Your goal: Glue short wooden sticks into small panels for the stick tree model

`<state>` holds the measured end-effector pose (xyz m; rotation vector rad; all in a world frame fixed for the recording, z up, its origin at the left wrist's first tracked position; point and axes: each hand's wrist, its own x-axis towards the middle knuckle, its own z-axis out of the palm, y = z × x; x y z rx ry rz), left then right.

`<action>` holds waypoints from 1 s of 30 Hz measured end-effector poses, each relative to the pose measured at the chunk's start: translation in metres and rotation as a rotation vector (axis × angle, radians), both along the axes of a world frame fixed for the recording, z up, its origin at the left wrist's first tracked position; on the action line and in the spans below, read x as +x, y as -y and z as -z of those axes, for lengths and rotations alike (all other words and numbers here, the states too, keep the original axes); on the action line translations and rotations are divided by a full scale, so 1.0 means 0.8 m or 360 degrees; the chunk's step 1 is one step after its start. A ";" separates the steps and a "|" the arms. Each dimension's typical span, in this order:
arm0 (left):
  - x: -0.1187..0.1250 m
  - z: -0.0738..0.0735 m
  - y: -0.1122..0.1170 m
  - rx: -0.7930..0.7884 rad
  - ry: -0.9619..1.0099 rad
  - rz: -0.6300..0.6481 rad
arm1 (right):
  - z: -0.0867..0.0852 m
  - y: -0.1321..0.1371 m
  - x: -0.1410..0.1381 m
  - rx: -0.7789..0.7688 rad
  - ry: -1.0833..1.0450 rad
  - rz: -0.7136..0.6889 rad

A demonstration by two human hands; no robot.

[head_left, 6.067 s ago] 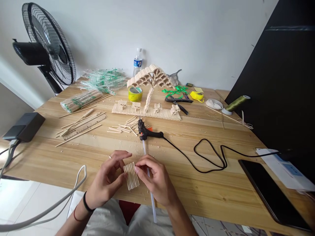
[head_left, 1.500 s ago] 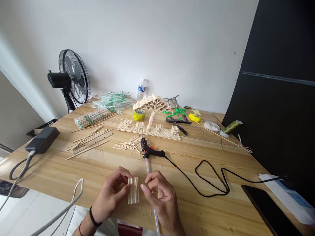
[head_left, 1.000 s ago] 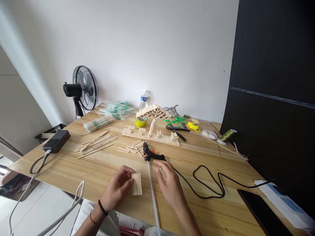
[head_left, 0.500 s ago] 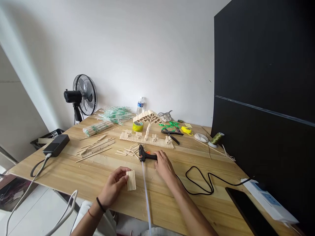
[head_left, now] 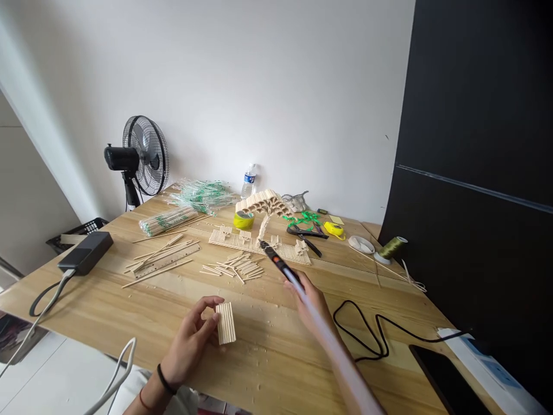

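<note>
Between the thumb and fingers of my left hand is a small flat panel of wooden sticks, held just above the table near its front edge. My right hand is closed round the handle of a black glue gun. Its nozzle points away from me, and a long translucent glue stick runs back from it over my forearm. Beyond the nozzle stands a stick model with a slanted roof on a post, on a long slatted base bearing small pieces. Short cut sticks lie before it.
Left are a ruler, bundled sticks, a black power adapter and a fan. Pliers, a yellow tape measure and a thread spool lie right. A black cord loops near a phone and power strip.
My right hand has lifted the glue gun off the table and turned its nozzle forward. The stick panel stays in my left hand, slightly lower. The view has shifted a little.
</note>
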<state>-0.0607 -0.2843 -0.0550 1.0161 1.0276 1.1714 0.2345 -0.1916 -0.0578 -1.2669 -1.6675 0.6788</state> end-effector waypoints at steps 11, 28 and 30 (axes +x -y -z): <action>-0.002 0.007 0.001 0.0000 0.0124 0.0184 | -0.011 0.075 -0.018 -0.0512 -0.1139 -0.0173; 0.000 0.015 0.004 0.0081 0.0351 0.0311 | -0.008 0.151 -0.075 -0.0802 -0.1061 -0.0188; 0.000 0.010 0.005 0.0086 0.0377 0.0303 | -0.007 0.157 -0.074 -0.0839 -0.1013 -0.0194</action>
